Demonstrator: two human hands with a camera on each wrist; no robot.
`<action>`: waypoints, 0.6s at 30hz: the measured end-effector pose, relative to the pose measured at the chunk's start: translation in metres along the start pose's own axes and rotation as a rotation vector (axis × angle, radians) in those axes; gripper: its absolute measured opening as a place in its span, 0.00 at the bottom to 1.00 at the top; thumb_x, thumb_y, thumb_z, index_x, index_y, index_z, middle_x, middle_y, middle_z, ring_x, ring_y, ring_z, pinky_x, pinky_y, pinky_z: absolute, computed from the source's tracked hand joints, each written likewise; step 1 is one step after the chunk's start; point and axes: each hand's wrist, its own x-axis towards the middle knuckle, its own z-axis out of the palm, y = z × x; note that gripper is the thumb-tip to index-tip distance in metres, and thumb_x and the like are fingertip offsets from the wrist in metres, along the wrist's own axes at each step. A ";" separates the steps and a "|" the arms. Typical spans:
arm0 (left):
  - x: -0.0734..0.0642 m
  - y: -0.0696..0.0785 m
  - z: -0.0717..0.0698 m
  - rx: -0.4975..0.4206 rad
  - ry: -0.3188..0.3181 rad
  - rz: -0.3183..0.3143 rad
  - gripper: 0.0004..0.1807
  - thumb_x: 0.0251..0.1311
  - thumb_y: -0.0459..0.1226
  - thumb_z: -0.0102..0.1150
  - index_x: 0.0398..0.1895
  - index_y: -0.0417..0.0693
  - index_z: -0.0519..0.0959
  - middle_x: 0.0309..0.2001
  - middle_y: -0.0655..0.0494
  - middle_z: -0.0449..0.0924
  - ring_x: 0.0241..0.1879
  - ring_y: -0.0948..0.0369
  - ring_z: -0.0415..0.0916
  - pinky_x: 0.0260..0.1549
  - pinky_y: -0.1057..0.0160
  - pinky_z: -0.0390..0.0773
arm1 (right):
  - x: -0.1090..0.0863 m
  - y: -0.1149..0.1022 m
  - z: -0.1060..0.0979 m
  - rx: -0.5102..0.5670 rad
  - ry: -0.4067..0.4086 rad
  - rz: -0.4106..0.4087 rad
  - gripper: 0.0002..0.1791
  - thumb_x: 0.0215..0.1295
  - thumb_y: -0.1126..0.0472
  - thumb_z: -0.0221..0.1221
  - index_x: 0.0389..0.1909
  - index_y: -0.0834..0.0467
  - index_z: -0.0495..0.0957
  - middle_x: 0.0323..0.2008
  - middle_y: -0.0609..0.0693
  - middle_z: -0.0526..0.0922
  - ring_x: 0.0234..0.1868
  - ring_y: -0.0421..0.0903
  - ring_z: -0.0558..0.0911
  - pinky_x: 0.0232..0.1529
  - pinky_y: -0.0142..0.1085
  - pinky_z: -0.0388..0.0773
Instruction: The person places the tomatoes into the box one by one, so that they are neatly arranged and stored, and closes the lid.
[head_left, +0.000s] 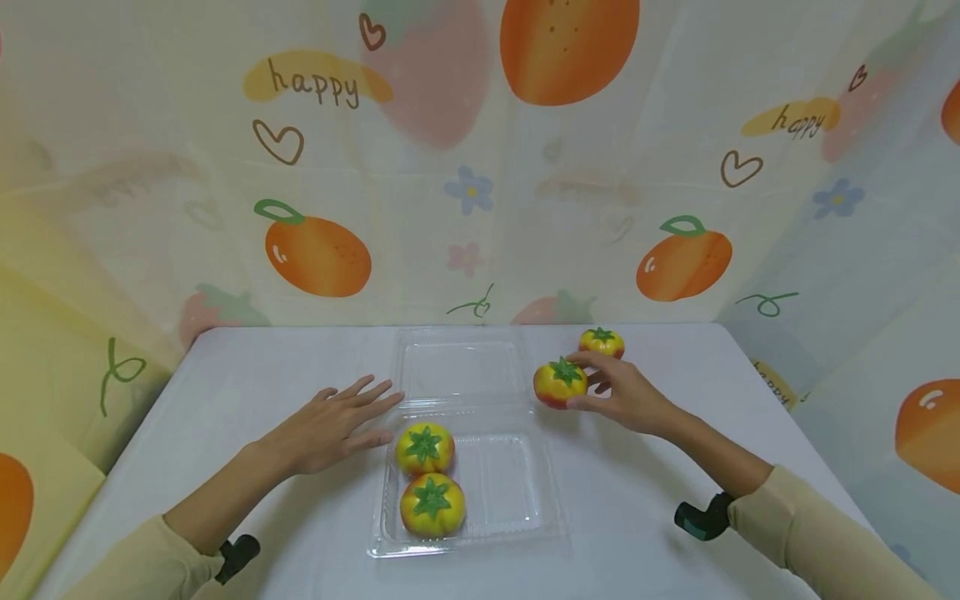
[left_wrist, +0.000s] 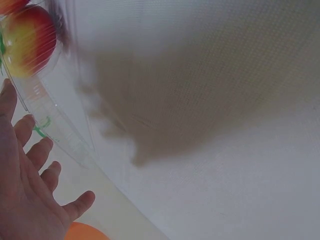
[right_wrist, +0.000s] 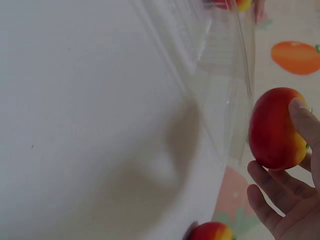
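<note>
My right hand [head_left: 630,396] pinches a yellow-red tomato [head_left: 559,383] with a green star-shaped top, thumb on one side and fingertips on the other. In the right wrist view this tomato [right_wrist: 277,129] is up off the table. A clear plastic clamshell box [head_left: 517,492] lies with its lid [head_left: 461,371] folded back. Inside, along the left side of the base, sit two similar tomatoes, a rear one [head_left: 425,448] and a front one [head_left: 432,505]. My left hand [head_left: 330,427] hovers with spread, straight fingers at the box's left edge, holding nothing.
Another tomato [head_left: 602,342] stands at the back of the white table [head_left: 285,375], just behind my right hand. A fruit-printed cloth [head_left: 525,242] hangs behind the table and at both sides.
</note>
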 end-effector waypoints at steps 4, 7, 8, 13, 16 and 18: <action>0.000 -0.001 0.001 -0.005 0.000 0.000 0.35 0.70 0.61 0.46 0.75 0.57 0.65 0.74 0.49 0.61 0.75 0.42 0.52 0.62 0.30 0.61 | 0.002 -0.010 0.005 0.004 -0.020 -0.047 0.32 0.58 0.56 0.72 0.61 0.61 0.73 0.57 0.55 0.79 0.48 0.49 0.83 0.49 0.50 0.82; 0.000 -0.002 0.002 -0.008 -0.001 -0.001 0.35 0.70 0.61 0.46 0.75 0.57 0.64 0.74 0.50 0.61 0.75 0.42 0.51 0.62 0.30 0.60 | 0.002 -0.017 0.009 0.004 -0.037 -0.079 0.32 0.57 0.55 0.72 0.61 0.59 0.74 0.57 0.52 0.80 0.49 0.48 0.83 0.50 0.51 0.81; 0.001 -0.002 0.002 -0.008 -0.001 -0.001 0.35 0.70 0.61 0.46 0.75 0.57 0.64 0.74 0.50 0.61 0.75 0.42 0.51 0.62 0.30 0.60 | 0.003 -0.019 0.010 0.005 -0.046 -0.085 0.32 0.57 0.54 0.72 0.61 0.58 0.74 0.57 0.52 0.80 0.49 0.47 0.83 0.51 0.51 0.81; 0.001 -0.003 0.003 -0.003 0.002 0.000 0.35 0.70 0.61 0.46 0.75 0.57 0.65 0.74 0.50 0.61 0.75 0.42 0.51 0.62 0.30 0.61 | 0.004 -0.025 0.018 0.005 -0.099 -0.105 0.33 0.59 0.52 0.71 0.63 0.58 0.73 0.59 0.52 0.79 0.50 0.47 0.82 0.52 0.50 0.80; 0.001 -0.003 0.002 -0.001 0.001 0.001 0.35 0.70 0.61 0.46 0.75 0.57 0.65 0.74 0.50 0.61 0.75 0.42 0.51 0.61 0.29 0.61 | 0.004 -0.027 0.021 -0.011 -0.122 -0.117 0.33 0.60 0.51 0.70 0.62 0.58 0.73 0.59 0.52 0.79 0.50 0.47 0.82 0.52 0.49 0.80; 0.001 -0.003 0.002 -0.002 0.001 0.002 0.35 0.70 0.61 0.46 0.75 0.57 0.65 0.74 0.50 0.61 0.75 0.42 0.52 0.61 0.29 0.61 | 0.005 -0.030 0.022 -0.021 -0.128 -0.118 0.32 0.60 0.50 0.70 0.62 0.58 0.73 0.58 0.51 0.79 0.51 0.48 0.82 0.52 0.50 0.80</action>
